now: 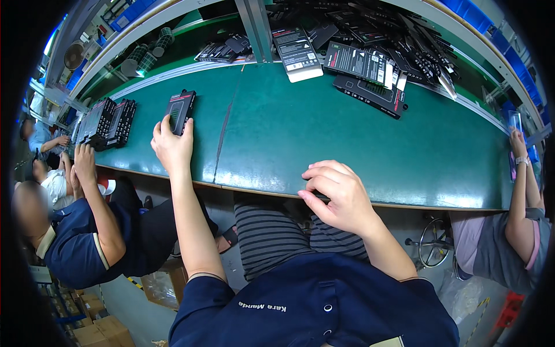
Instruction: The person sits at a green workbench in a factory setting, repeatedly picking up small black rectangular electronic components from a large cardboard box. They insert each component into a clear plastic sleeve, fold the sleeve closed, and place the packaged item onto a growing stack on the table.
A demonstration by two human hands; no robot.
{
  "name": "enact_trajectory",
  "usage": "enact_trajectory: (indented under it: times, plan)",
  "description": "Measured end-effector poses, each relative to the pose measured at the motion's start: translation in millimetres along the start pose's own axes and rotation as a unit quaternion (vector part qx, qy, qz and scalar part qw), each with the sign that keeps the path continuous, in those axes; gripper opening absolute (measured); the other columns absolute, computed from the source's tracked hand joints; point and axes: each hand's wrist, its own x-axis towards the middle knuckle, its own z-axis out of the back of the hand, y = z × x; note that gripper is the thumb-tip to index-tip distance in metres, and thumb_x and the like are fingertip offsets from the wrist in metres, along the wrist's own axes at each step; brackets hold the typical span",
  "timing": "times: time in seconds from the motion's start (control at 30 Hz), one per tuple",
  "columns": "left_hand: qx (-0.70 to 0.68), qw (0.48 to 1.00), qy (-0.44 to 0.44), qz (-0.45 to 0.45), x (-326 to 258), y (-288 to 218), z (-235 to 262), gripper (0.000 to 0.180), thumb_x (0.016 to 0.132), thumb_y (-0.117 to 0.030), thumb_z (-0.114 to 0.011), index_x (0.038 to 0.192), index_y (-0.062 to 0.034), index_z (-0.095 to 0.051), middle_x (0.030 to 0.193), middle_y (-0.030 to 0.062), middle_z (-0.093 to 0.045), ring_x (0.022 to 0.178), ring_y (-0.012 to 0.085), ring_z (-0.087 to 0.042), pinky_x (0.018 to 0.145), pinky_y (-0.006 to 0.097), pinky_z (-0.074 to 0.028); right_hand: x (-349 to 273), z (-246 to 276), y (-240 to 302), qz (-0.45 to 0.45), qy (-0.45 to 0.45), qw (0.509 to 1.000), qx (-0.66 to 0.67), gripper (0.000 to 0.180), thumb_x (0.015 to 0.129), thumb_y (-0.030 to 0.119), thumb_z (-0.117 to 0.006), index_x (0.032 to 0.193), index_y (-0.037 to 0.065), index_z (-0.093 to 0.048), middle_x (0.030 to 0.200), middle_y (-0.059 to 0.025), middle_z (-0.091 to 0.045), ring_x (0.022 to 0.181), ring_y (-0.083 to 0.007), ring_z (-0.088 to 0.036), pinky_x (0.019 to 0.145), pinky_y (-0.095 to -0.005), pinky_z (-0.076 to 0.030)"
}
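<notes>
My left hand (174, 148) is closed on the near end of a flat black retail box (182, 109), thumb on one side and fingers on the other. The box lies on the green worktable, its printed front up. Over the table's front edge hovers my right hand (340, 195), fingers loosely bent and a little apart, with nothing visible in it. To the left of the held box stand rows of similar black boxes (119, 122), packed side by side.
A big heap of black boxes (370, 34) lies at the back right beyond a metal post (254, 29); a few spill onto the green table (277, 133). A co-worker (81, 231) sits close on my left, another (514, 231) at the far right.
</notes>
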Motion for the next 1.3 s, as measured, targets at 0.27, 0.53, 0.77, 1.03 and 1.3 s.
enact_trajectory:
  times: [0.27, 0.53, 0.77, 1.03, 1.3]
  plan:
    - [0.004, 1.0, -0.018, -0.017, 2.0, 8.8, -3.5, 0.061, 0.079, -0.045, -0.076, 0.125, -0.0063, -0.064, 0.136, 0.021, -0.054, 0.126, 0.0409, -0.049, 0.107, 0.047, -0.039, -0.1, 0.0, 0.5, -0.001, 0.003, 1.0, -0.003, 0.013, 0.08, 0.013, -0.074, 0.08, 0.004, -0.065, 0.094, -0.0092, -0.069, 0.099, -0.0285, -0.066, 0.084, -0.0398, -0.052]
    - [-0.027, 0.999, 0.029, 0.007, 3.3, 12.2, 1.6, 0.074, 0.077, -0.046, -0.079, 0.131, -0.0012, -0.056, 0.137, 0.0261, -0.05, 0.129, 0.0439, -0.045, 0.109, 0.049, -0.035, -0.1, -1.3, -0.3, -0.004, 0.0, 1.0, 0.0, 0.013, 0.08, 0.013, -0.075, 0.079, 0.004, -0.065, 0.094, -0.0088, -0.069, 0.099, -0.0283, -0.066, 0.084, -0.0398, -0.052]
    - [-0.019, 0.999, -0.046, -0.017, -10.4, 5.8, -0.1, 0.09, 0.079, -0.046, -0.079, 0.145, 0.0, -0.039, 0.145, 0.0299, -0.037, 0.134, 0.0475, -0.037, 0.111, 0.053, -0.033, 0.6, 0.0, -0.1, -0.002, 0.0, 1.0, -0.006, 0.013, 0.08, 0.013, -0.075, 0.08, 0.004, -0.065, 0.094, -0.0088, -0.069, 0.099, -0.0285, -0.066, 0.085, -0.04, -0.052]
    - [0.008, 0.997, 0.039, -0.07, -10.8, -1.8, 6.3, 0.047, 0.088, -0.041, -0.069, 0.114, -0.0013, -0.068, 0.126, 0.0194, -0.062, 0.119, 0.0365, -0.056, 0.102, 0.042, -0.044, 1.1, -0.8, 1.3, -0.003, -0.004, 1.0, -0.006, 0.011, 0.079, 0.012, -0.075, 0.079, 0.004, -0.066, 0.093, -0.0089, -0.069, 0.099, -0.0283, -0.066, 0.084, -0.0403, -0.051]
    - [0.017, 0.996, 0.036, -0.078, -13.1, -2.6, 7.8, 0.044, 0.09, -0.039, -0.066, 0.113, -0.0013, -0.069, 0.123, 0.0172, -0.064, 0.117, 0.0352, -0.058, 0.101, 0.042, -0.045, 1.0, -2.5, 2.4, -0.002, 0.0, 1.0, -0.014, 0.011, 0.078, 0.011, -0.076, 0.078, 0.005, -0.067, 0.094, -0.0083, -0.069, 0.099, -0.028, -0.066, 0.083, -0.0401, -0.051]
